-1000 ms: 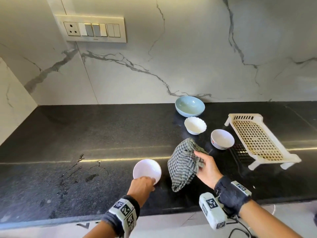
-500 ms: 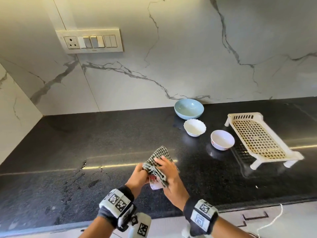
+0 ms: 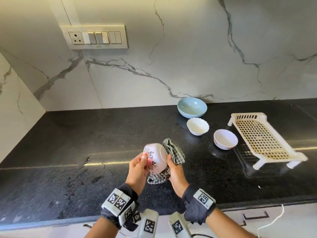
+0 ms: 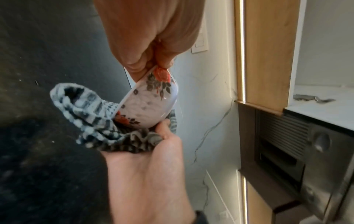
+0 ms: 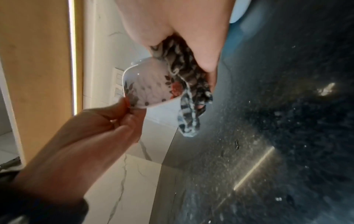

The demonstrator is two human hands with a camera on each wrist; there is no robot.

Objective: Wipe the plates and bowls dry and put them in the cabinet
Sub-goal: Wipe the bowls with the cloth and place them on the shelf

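Note:
A small white bowl with red flowers (image 3: 157, 157) (image 4: 151, 103) (image 5: 151, 86) is held tilted above the black counter (image 3: 85, 138), its base turned toward me. My left hand (image 3: 139, 166) (image 4: 153, 45) pinches its rim. My right hand (image 3: 175, 170) (image 5: 191, 37) grips a grey checked cloth (image 3: 173, 150) (image 4: 91, 115) (image 5: 189, 91) and presses it against the bowl's underside and far side. Three more bowls stand at the back right: a pale blue one (image 3: 192, 107), a scalloped white one (image 3: 197, 126) and a white one with a flower print (image 3: 225, 139).
A cream plastic drying rack (image 3: 264, 140) stands on the counter at the right. Water spots (image 3: 82, 174) lie on the counter to the left of my hands. A switch panel (image 3: 96, 36) sits on the marble wall. Drawer fronts run below the counter edge.
My left hand lifted the bowl off the counter and my right hand brought the cloth to it. The cloth, first over the bowl, now wraps its underside, and the flowered outside shows.

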